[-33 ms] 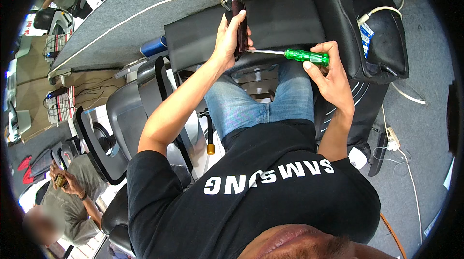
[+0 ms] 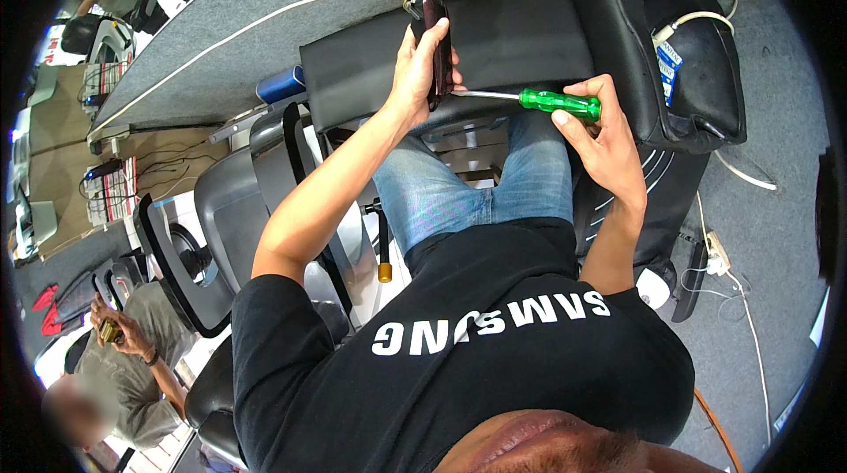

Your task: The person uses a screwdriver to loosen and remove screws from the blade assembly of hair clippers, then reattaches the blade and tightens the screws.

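My left hand [image 2: 413, 78] grips a dark maroon handheld device [image 2: 434, 36] that looks like a hair clipper and holds it upright over my lap. My right hand [image 2: 607, 145] is closed on a screwdriver with a green transparent handle [image 2: 560, 104]. Its metal shaft [image 2: 483, 95] points left, and its tip meets the lower side of the device by my left palm. Both hands hover in front of a black padded block [image 2: 520, 36] that lies on the grey felt-covered table [image 2: 265, 23].
A black open bag [image 2: 697, 85] with a white cable and a blue-white packet stands at the right. A white cord runs along the table. Grey chairs [image 2: 221, 208] stand at my left. Another seated person [image 2: 132, 349] holds something small at lower left. A power strip [image 2: 715, 252] lies on the floor.
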`<act>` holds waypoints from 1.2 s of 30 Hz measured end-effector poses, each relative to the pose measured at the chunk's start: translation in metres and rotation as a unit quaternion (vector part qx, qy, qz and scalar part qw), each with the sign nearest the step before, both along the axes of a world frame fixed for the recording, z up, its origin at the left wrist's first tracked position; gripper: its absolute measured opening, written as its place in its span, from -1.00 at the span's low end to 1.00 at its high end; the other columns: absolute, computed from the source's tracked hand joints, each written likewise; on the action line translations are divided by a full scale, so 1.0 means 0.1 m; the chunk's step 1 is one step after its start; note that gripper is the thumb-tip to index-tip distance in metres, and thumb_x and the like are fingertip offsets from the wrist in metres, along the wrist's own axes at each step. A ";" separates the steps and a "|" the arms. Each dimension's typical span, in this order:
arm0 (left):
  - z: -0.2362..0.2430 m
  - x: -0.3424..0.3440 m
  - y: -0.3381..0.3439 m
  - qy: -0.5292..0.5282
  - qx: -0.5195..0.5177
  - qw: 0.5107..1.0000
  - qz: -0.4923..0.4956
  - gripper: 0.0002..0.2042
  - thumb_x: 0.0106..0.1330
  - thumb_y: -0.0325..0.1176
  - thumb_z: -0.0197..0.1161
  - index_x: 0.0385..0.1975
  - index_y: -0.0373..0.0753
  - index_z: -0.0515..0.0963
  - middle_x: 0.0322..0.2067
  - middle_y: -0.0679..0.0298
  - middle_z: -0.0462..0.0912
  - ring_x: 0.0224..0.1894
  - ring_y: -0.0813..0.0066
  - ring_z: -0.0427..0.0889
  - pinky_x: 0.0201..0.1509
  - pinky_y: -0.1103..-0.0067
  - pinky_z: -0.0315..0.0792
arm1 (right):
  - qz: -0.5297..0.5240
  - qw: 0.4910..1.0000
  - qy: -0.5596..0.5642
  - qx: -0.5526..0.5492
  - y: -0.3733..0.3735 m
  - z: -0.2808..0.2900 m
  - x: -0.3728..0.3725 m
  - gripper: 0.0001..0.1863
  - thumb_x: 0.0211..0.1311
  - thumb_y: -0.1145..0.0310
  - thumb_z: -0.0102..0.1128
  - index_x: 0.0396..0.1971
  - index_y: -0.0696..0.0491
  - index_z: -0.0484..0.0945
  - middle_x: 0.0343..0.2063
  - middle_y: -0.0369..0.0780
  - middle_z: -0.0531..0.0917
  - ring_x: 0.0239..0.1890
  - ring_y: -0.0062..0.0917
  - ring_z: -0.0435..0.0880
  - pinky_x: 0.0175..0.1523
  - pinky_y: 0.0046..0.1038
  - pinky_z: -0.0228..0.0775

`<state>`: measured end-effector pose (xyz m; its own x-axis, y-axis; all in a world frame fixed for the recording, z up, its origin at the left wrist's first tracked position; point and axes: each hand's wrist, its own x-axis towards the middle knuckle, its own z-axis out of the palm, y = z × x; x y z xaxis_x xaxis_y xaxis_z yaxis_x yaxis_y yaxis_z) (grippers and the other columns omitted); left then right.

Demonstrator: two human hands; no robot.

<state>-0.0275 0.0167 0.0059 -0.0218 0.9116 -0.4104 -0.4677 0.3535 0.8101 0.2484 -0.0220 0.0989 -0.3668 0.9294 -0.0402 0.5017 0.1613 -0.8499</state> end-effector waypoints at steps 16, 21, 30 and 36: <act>-0.02 0.01 0.01 -0.013 0.005 1.000 0.005 -0.59 0.47 0.05 0.33 0.00 -0.06 0.34 -0.45 0.30 0.57 -0.60 0.50 0.64 -0.53 0.44 0.69 | -0.020 0.999 -0.005 0.032 0.03 -0.05 0.00 -0.56 0.45 0.16 0.41 0.01 0.14 0.42 -0.31 -0.20 0.64 -0.42 -0.62 0.54 -0.29 -0.48 0.40; -0.02 0.01 0.01 -0.010 0.005 1.000 0.002 -0.58 0.47 0.06 0.32 0.02 -0.07 0.33 -0.45 0.30 0.57 -0.59 0.50 0.64 -0.53 0.44 0.69 | 0.000 0.998 -0.049 -0.044 0.04 0.02 0.02 -0.51 0.43 0.14 0.43 0.04 0.13 0.39 -0.31 -0.23 0.61 -0.41 -0.64 0.53 -0.29 -0.49 0.40; -0.03 0.01 0.02 -0.006 0.004 1.000 0.003 -0.57 0.47 0.06 0.32 0.03 -0.07 0.33 -0.44 0.29 0.57 -0.59 0.49 0.65 -0.52 0.45 0.69 | -0.033 0.998 0.051 0.000 0.01 -0.10 -0.02 -0.58 0.46 0.19 0.40 0.02 0.14 0.41 -0.28 -0.18 0.61 -0.37 -0.63 0.56 -0.25 -0.52 0.40; -0.03 0.00 0.01 -0.009 0.003 1.000 0.002 -0.59 0.48 0.06 0.32 0.00 -0.05 0.34 -0.43 0.30 0.58 -0.58 0.49 0.65 -0.51 0.44 0.69 | 0.009 0.996 -0.030 -0.078 0.01 0.04 0.00 -0.51 0.44 0.25 0.43 0.11 0.12 0.34 -0.25 -0.23 0.58 -0.32 -0.67 0.52 -0.23 -0.55 0.40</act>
